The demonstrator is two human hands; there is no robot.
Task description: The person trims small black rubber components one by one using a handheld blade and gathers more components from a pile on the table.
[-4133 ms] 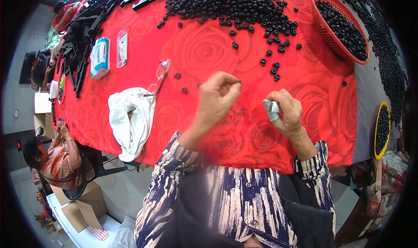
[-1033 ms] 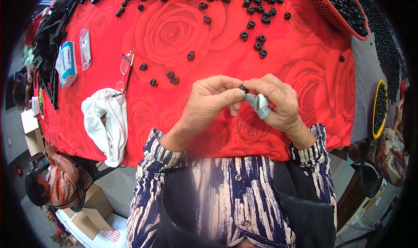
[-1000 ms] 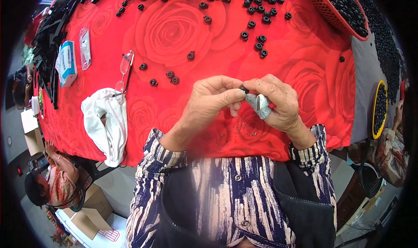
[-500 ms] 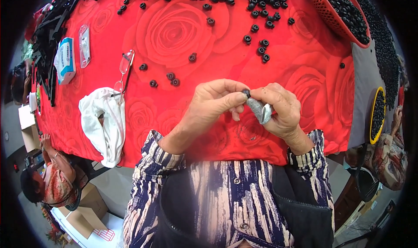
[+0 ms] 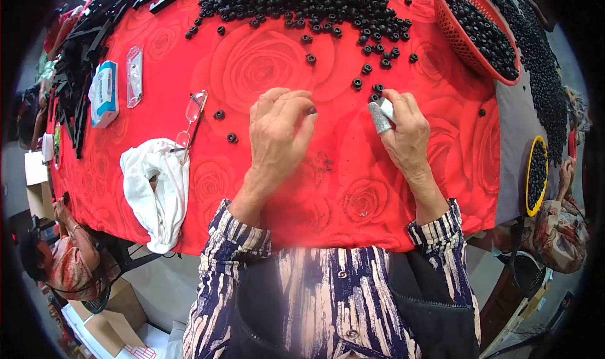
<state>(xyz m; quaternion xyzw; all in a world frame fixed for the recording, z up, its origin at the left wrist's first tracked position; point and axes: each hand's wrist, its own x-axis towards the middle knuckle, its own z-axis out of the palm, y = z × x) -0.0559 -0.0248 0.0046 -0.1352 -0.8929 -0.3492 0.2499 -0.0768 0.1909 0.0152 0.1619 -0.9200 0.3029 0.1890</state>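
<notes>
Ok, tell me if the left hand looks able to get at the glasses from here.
Probably yes: the glasses lie to the left of the left hand, uncovered, and only two small black beads sit on the tablecloth between them. Whether that hand holds something is unclear.

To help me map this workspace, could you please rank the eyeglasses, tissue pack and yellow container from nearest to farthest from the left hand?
1. Eyeglasses: left of the left hand.
2. Tissue pack: farther left, past the eyeglasses.
3. Yellow container: at the far right.
</notes>
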